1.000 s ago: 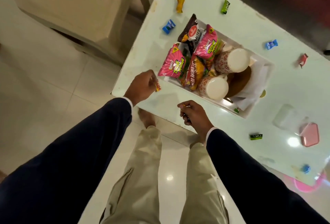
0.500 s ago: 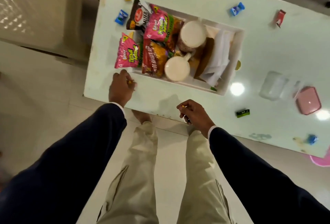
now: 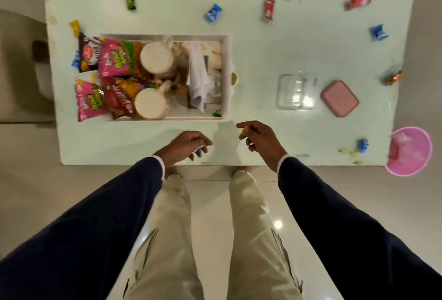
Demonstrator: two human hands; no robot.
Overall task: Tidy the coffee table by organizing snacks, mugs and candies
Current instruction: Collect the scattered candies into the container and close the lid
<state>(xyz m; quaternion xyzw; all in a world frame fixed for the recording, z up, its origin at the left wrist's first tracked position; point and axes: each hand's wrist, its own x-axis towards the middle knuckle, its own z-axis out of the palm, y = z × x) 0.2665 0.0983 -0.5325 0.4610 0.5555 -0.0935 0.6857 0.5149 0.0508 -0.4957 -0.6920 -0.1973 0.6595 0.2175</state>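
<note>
Looking down from the head camera, both hands hover over the near edge of the coffee table (image 3: pixel 263 60), each already carrying something. The left hand (image 3: pixel 184 146) is curled with fingers nearly closed around a small blue-and-silver candy (image 3: pixel 199 149), just visible at its fingertips. The right hand (image 3: pixel 260 139) pinches a yellow candy (image 3: pixel 244 130) between thumb and forefinger, its other fingers loosely folded.

The white tray (image 3: pixel 224 77) sits far-left of both hands, already packed with snack bags (image 3: pixel 114 60) and two mugs (image 3: pixel 156 58). The clear container (image 3: pixel 296 91) and its pink lid (image 3: pixel 339 98) lie far-right of the right hand, near each other, the lid off.

That is the relation that matters: if the held candies belong in the container, it lies rightward and farther in, and the right hand is clearly the nearer one. The left hand would have to cross the body or pass its candy over.

Loose candies remain scattered well apart along the far edge and right side, including a blue candy (image 3: pixel 362 145) near the right corner, closest to the right hand. The job looks partly done.
</note>
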